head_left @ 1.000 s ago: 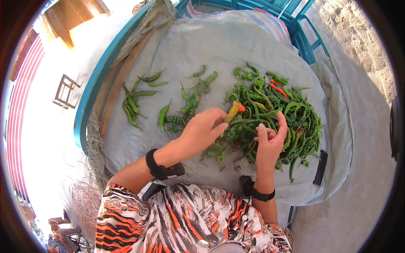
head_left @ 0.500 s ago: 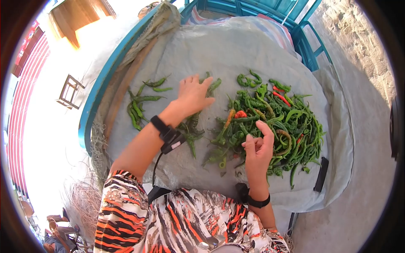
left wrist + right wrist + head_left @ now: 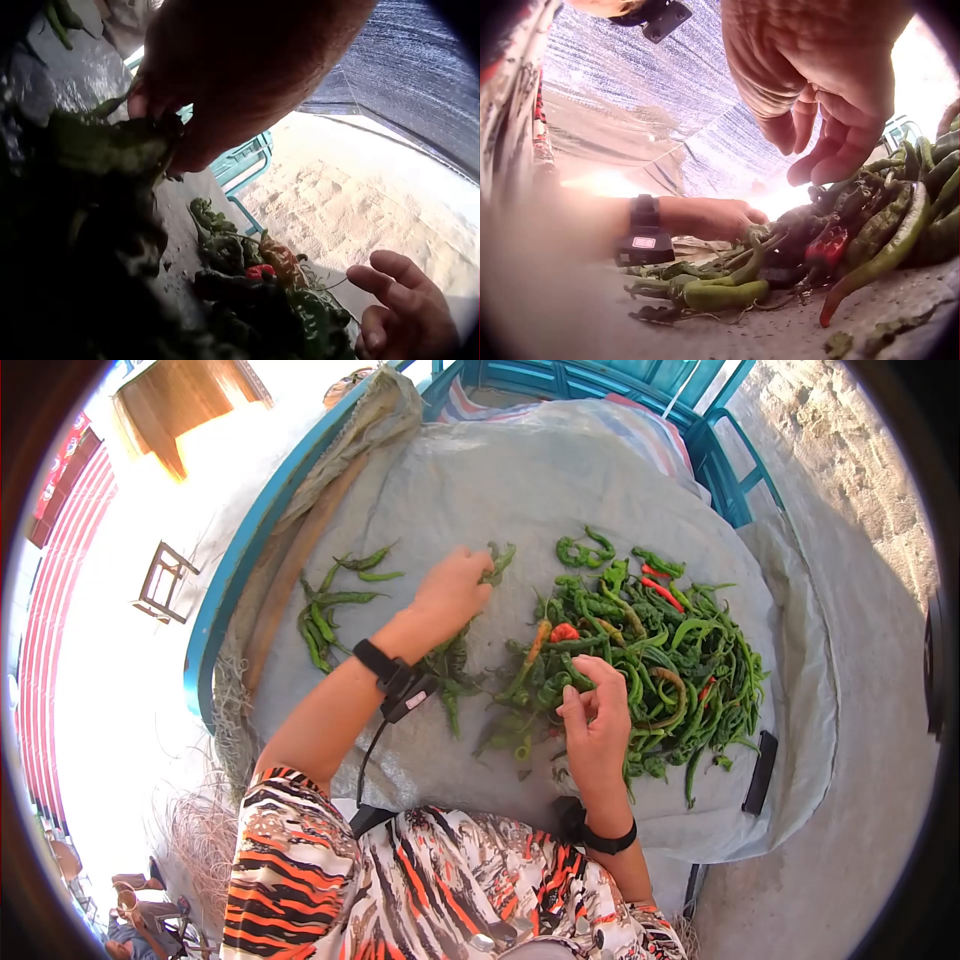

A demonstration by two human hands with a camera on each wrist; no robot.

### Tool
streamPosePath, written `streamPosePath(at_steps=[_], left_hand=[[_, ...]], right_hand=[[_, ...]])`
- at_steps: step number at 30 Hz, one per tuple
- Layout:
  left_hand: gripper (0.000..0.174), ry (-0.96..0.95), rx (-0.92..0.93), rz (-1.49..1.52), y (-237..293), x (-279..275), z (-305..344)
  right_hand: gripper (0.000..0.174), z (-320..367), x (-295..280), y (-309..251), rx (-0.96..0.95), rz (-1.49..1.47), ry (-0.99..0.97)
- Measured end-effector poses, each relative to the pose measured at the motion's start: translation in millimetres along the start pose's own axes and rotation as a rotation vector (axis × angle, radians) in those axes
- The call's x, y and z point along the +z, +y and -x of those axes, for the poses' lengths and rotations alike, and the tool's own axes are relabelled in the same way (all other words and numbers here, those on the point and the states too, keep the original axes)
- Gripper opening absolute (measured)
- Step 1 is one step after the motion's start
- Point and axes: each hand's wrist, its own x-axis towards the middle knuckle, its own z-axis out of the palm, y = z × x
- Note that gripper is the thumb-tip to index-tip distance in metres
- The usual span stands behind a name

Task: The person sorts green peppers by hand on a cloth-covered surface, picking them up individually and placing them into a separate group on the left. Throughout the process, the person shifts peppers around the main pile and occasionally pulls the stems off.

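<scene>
Head view: we're apparently pinching (left wrist view dim) a green pepper (image 3: 503, 565), left hand (image 3: 455, 592), left of pepper pile (image 3: 670, 660) on gray sheet (image 3: 500, 480); right hand (image 3: 597, 725) is hovering at pile, fingers loosely bent.

We identify the piled peppers (image 3: 690, 660) as mainly green. Among them we see red peppers (image 3: 662, 594) and one long pepper (image 3: 540, 640) shading from green to orange-brown. We note the sheet (image 3: 500, 480) as plain grey, the rail (image 3: 201, 660) as teal, and the cloth (image 3: 672, 448) as white with blue and red stripes. We record the shirt (image 3: 290, 860) as white with black, orange and brown streaks.
</scene>
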Motion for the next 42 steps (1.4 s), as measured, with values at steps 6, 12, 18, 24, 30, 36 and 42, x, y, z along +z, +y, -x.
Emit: streamPosePath(at_steps=[6, 12, 18, 24, 30, 36, 42], left_hand=[[0.030, 0.024, 0.322, 0.125, 50.6, -51.0, 41.6], [0.031, -0.081, 0.490, 0.221, 66.6, -38.8, 91.0], [0.027, -0.077, 0.110, 0.394, 58.5, -37.1, 110.8], [0.026, -0.098, -0.063, 0.519, 61.6, -39.7, 110.4], [0.019, -0.101, -0.097, 0.661, 58.0, -25.5, 102.7], [0.010, -0.073, -0.239, 0.699, 53.5, -21.7, 99.7], [0.009, -0.043, -0.243, 0.701, 57.0, -20.5, 100.4]], right_hand=[[0.034, -8.3, -1.4, -17.7, 0.237, -0.385, 0.013], [0.040, -21.4, 6.7, -17.4, 0.465, -0.739, -0.066], [0.037, -14.5, 7.5, -21.2, 0.414, -0.606, -0.101], [0.025, -21.3, 2.4, -32.9, 0.265, -0.516, -0.037], [0.014, -21.5, 7.7, -41.7, 0.045, -0.430, 0.055], [0.014, -23.2, -9.9, -45.2, 0.003, -0.398, -0.096], [0.023, -33.9, -9.4, -46.4, -0.059, -0.489, 0.138]])
